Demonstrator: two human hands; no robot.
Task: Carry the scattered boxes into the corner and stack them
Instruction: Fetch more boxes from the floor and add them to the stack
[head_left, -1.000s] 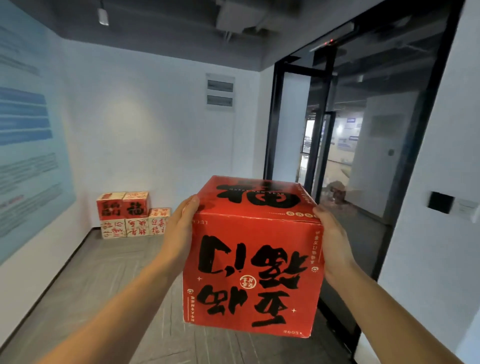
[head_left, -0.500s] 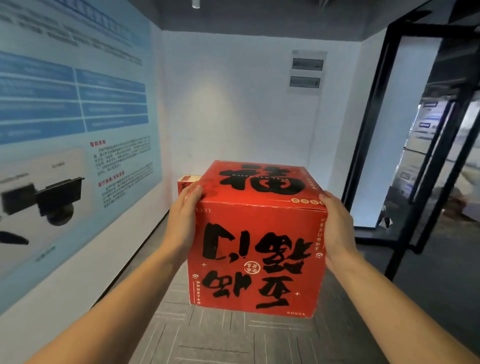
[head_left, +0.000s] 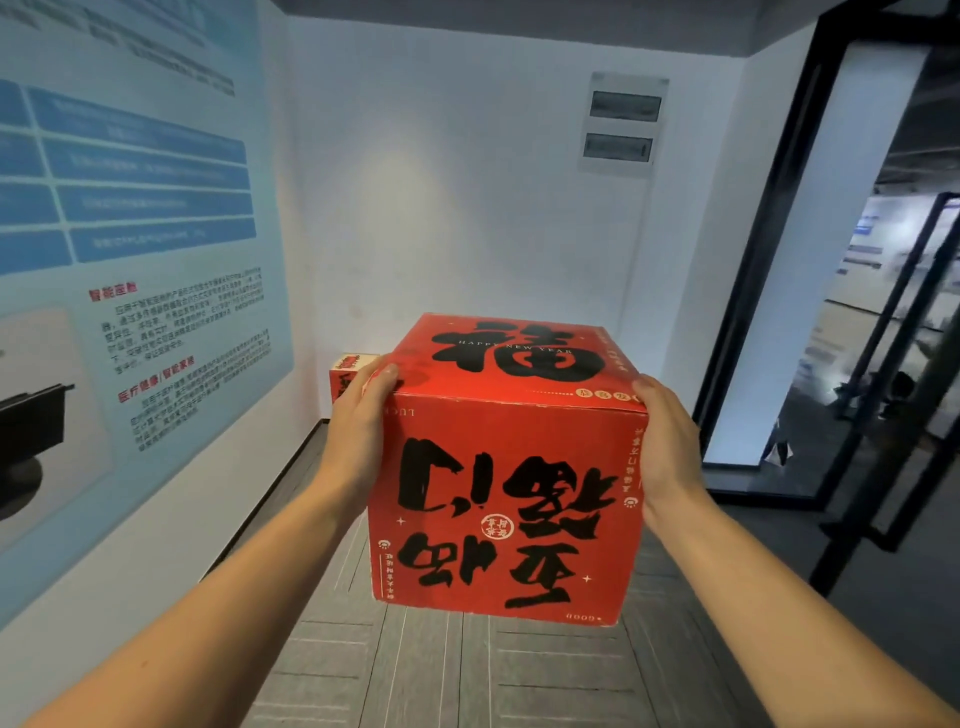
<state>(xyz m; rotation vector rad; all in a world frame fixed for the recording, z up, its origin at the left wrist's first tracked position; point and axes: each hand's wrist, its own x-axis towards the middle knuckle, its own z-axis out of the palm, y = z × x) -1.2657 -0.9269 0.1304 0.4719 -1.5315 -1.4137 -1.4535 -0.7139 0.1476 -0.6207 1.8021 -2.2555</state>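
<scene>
Carried toward the far corner, the red box (head_left: 509, 467) now hides the stacked boxes (head_left: 349, 379) except one red edge at its left, while the poster (head_left: 130, 234) looms larger on the left and the glass door (head_left: 857, 312) has slid right.

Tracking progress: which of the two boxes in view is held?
The large red box, gripped between left hand and right hand; the other box peeks out beyond, by the wall.
</scene>
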